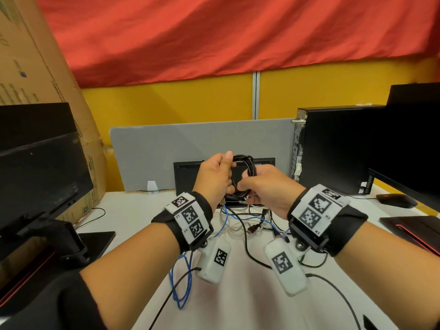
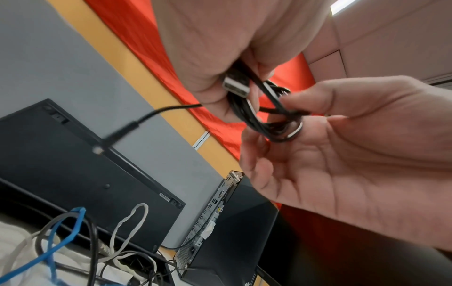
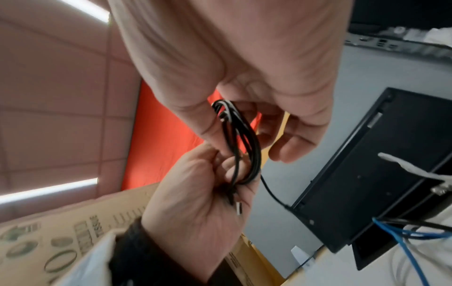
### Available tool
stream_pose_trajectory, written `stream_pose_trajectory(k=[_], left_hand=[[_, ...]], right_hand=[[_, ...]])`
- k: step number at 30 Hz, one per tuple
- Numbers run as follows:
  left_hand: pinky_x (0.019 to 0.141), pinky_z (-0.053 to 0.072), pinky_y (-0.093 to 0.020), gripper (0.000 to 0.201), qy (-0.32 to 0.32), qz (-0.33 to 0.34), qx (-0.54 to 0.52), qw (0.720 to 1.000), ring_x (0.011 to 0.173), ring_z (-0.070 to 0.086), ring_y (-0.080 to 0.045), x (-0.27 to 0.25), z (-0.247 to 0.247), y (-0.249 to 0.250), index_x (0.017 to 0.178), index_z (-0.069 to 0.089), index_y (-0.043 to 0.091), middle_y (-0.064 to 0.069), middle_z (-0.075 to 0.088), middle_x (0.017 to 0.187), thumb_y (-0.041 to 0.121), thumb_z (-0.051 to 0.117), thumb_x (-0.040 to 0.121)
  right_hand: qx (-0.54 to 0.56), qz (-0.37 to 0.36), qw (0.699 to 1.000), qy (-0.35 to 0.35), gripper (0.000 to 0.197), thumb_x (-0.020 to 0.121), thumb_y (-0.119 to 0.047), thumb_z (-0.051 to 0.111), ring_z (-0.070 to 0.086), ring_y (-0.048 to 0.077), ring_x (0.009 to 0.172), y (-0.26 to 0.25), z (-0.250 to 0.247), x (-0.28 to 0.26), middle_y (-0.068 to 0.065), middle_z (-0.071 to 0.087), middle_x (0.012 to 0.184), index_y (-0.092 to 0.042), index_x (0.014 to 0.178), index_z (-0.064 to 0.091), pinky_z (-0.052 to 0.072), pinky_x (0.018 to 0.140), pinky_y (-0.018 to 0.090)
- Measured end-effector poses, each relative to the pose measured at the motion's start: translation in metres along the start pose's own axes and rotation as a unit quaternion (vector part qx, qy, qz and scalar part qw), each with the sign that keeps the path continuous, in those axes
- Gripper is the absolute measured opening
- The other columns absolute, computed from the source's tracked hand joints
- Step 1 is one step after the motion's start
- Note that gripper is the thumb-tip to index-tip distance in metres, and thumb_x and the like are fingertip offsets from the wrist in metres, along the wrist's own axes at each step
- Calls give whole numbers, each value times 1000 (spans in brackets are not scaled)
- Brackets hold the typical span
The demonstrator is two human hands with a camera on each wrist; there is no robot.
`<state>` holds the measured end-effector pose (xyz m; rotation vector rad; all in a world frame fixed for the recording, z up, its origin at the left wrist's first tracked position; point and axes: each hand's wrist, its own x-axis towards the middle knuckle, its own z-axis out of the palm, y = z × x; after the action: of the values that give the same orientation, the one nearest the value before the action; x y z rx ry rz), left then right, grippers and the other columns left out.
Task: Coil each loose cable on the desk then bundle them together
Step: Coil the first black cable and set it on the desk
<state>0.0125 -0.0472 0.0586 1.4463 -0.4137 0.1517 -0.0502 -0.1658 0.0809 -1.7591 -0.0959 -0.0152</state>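
A black cable wound into a coil (image 1: 245,163) is held up over the desk between both hands. My left hand (image 1: 215,177) grips the coil's left side, with its USB plug (image 2: 236,87) sticking out under the fingers. My right hand (image 1: 264,186) pinches the coil's lower right strands (image 2: 281,116) between thumb and fingers. In the right wrist view the coil (image 3: 244,145) hangs between the two hands, and one loose tail (image 2: 146,118) trails off blurred. Beneath the hands lies a tangle of loose blue cable (image 1: 183,277), white cable (image 1: 229,226) and black cable (image 1: 246,246) on the white desk (image 1: 238,301).
A black keyboard (image 1: 188,177) leans against the grey divider (image 1: 190,144) behind the hands. A monitor (image 1: 35,167) and cardboard box (image 1: 28,55) stand left. On the right stand a PC tower (image 1: 333,151), a mouse (image 1: 396,200) and another monitor (image 1: 414,151).
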Motion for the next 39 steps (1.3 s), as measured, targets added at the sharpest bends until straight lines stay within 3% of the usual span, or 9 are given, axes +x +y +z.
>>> stream_pose_trajectory(k=[6, 8, 12, 14, 23, 26, 31, 36, 39], left_hand=[[40, 33, -21, 31, 30, 31, 81, 996, 42, 30, -11, 5, -6, -4, 76, 53, 18, 4, 32, 51, 33, 44, 101], [41, 33, -21, 31, 42, 36, 90, 994, 41, 30, -12, 9, -12, -5, 75, 52, 17, 3, 32, 51, 33, 45, 101], [42, 34, -23, 32, 53, 42, 104, 992, 38, 31, -11, 10, -16, -6, 74, 52, 18, 3, 33, 49, 33, 45, 101], [42, 36, -24, 31, 62, 50, 115, 990, 37, 31, -10, 11, -17, -6, 75, 52, 18, 2, 34, 49, 33, 45, 101], [46, 38, -27, 31, 75, 52, 133, 987, 40, 36, -15, 14, -25, -6, 74, 52, 18, 4, 39, 48, 31, 46, 101], [47, 36, -27, 31, 76, 37, 124, 989, 41, 34, -15, 14, -26, -7, 75, 52, 18, 2, 36, 51, 32, 44, 101], [44, 34, -25, 31, 78, 36, 125, 988, 41, 33, -13, 15, -26, -5, 76, 52, 18, 3, 35, 51, 32, 42, 102], [40, 36, -22, 31, 102, 19, 130, 986, 45, 32, -12, 17, -32, -4, 77, 51, 19, 2, 34, 54, 34, 41, 102], [38, 33, -20, 31, 122, -22, 78, 989, 45, 29, -11, 16, -34, -3, 79, 50, 17, 1, 31, 56, 34, 40, 103]], right_hand=[[-104, -10, 992, 77, 12, 89, -7, 57, 68, 25, 68, -4, -3, 0, 17, 68, 82, 0, 91, 66, 61, 70, 40], [-136, -13, 987, 89, 14, 88, -5, 61, 68, 22, 62, -5, -9, -2, 20, 71, 80, 7, 92, 68, 62, 63, 33], [-151, 6, 987, 64, 16, 89, -10, 66, 60, 16, 55, -7, -17, -5, 13, 68, 69, 3, 82, 72, 55, 54, 24], [-71, 7, 997, 40, 15, 90, -10, 66, 55, 13, 56, -5, -16, -6, 10, 67, 71, 0, 81, 71, 50, 53, 23], [182, -35, 982, 26, 26, 100, -8, 48, 54, 18, 67, 6, -13, -5, 3, 57, 65, 10, 107, 64, 51, 77, 33], [224, -35, 974, 0, 27, 100, -6, 46, 53, 18, 64, 3, -15, -7, 6, 49, 66, 13, 111, 62, 53, 73, 34], [172, -18, 985, -1, 25, 100, -10, 47, 40, 11, 56, 0, -20, -8, 1, 46, 65, 5, 110, 65, 43, 52, 24], [183, -49, 982, 12, 23, 98, -10, 52, 50, 14, 61, 6, -27, -8, 3, 47, 66, 6, 106, 66, 53, 66, 30], [113, -60, 992, 14, 17, 96, -12, 57, 59, 12, 60, 9, -32, -10, 7, 62, 78, -5, 94, 73, 57, 67, 26]])
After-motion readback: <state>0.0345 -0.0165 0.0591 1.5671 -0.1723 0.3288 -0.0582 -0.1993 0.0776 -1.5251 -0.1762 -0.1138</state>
